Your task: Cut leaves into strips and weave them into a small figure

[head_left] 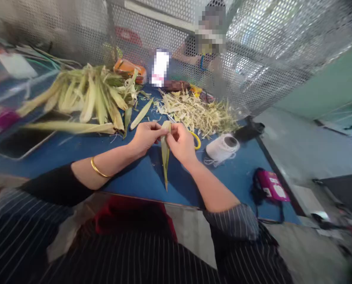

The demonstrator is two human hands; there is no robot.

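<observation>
A folded strip of pale green corn husk hangs between my hands, its narrow tip pointing down toward the table's near edge. My left hand pinches its upper part from the left. On the other side my right hand is closed on the same strip, thumb against fingers. Just beyond the right hand lie scissors with a yellow handle, partly hidden by it. A single loose husk rests past my left hand. To the right stands a spool of white string, tilted, with loose loops beside it.
The blue table holds a pile of whole husks at left and a heap of shredded scraps behind my hands. A dark phone and a magenta pouch lie at the sides. Beyond the perforated metal screen is another person.
</observation>
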